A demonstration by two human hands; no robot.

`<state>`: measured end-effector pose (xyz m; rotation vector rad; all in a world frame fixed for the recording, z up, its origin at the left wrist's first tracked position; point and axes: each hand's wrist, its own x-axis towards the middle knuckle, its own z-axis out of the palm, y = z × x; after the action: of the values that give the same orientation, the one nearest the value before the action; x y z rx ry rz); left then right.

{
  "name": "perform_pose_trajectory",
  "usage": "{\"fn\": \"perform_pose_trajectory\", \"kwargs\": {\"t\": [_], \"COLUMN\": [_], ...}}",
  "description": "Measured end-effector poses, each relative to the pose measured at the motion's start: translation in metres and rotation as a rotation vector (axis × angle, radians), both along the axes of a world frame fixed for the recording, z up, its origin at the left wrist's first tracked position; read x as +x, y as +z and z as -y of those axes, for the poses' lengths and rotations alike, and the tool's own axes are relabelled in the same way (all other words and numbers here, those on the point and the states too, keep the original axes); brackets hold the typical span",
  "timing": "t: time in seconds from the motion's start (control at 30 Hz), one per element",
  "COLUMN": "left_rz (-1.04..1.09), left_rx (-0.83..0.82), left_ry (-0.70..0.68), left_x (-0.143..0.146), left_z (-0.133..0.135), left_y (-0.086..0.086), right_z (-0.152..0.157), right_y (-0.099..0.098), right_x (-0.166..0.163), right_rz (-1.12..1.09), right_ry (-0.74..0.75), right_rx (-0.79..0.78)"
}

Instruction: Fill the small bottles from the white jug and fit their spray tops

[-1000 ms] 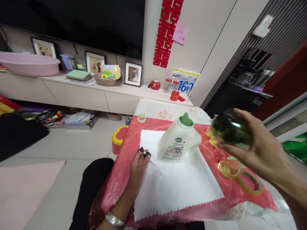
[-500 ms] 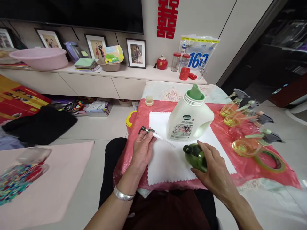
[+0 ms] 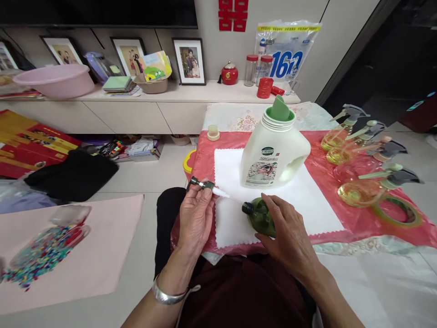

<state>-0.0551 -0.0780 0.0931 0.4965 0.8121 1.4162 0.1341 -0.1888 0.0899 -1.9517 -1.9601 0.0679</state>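
My right hand (image 3: 288, 234) is closed round a small dark green bottle (image 3: 259, 217), tipped on its side over the white cloth (image 3: 307, 205), its open neck pointing left. My left hand (image 3: 196, 212) pinches a dark pump head (image 3: 201, 184) whose white tube reaches right, to just short of the bottle's neck. Behind them stands a large white detergent jug (image 3: 273, 152) with a green funnel-like spout in its mouth.
Several spray bottles (image 3: 362, 150) with yellowish liquid lie at the right on the red table cover (image 3: 392, 230), beside a tape ring (image 3: 394, 212). A small cap (image 3: 213, 132) sits at the far left corner. On the floor lie a pink mat (image 3: 85, 255) with coloured beads and a black garment.
My right hand brought the green bottle down from the air at the right to the cloth, then left toward the pump tube. The left hand lifted the pump head slightly.
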Motion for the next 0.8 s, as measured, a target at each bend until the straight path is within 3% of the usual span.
{"fn": "perform_pose_trajectory", "kwargs": {"t": [0.33,0.8], "left_rz": [-0.099,-0.188], "left_rx": [0.105,0.078], "left_ry": [-0.086,-0.294], "left_x": [0.01,0.006], "left_z": [0.022,0.036], "left_y": [-0.007,-0.016], "right_z": [-0.003,0.002], "right_y": [0.0,-0.001], "right_x": [-0.017,-0.027], "right_rz": [-0.097,-0.258], "right_ry": [0.041,0.036], "right_rx": [0.044,-0.004]}}
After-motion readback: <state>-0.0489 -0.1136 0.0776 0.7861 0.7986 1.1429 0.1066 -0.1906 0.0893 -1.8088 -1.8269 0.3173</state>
